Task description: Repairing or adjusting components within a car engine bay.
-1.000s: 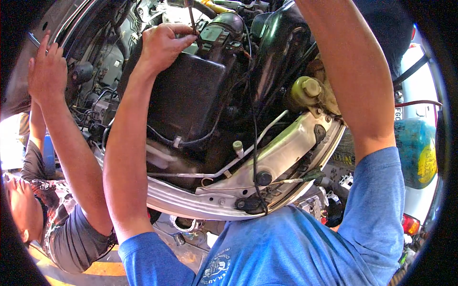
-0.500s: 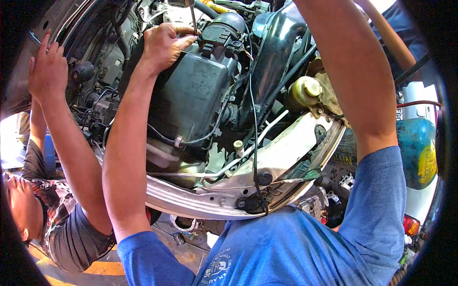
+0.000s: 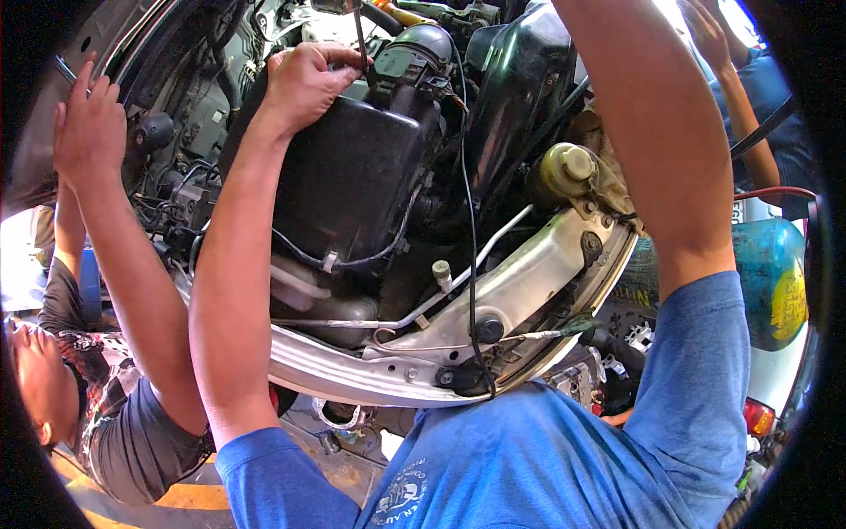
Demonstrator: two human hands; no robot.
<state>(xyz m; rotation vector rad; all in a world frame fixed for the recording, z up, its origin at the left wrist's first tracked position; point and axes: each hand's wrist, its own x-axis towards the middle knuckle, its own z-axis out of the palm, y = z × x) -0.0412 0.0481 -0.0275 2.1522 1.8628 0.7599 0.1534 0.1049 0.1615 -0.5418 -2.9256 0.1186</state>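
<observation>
My left hand (image 3: 304, 85) reaches over the black air filter box (image 3: 348, 176), its thumb and index finger closed around the lower end of a thin shaft that looks like a screwdriver's (image 3: 359, 37). The shaft stands nearly upright beside the round black intake housing (image 3: 421, 48), and its upper end runs out of the picture. What its tip touches is hidden by my fingers. My right forearm (image 3: 648, 115) rises past the top edge, so my right hand is out of sight.
A person on the left rests a hand (image 3: 91, 132) on the car's edge. Another person's arm (image 3: 736, 106) is at the upper right. A loose black cable (image 3: 467, 194) hangs over the pale front crossmember (image 3: 520, 282). A capped yellowish reservoir (image 3: 573, 167) and a teal tank (image 3: 767, 282) are on the right.
Shade now covers the air filter box and the duct beside it, which were brightly lit. The upper-right person's arm and hand have shifted further into view. My left hand has barely moved.
</observation>
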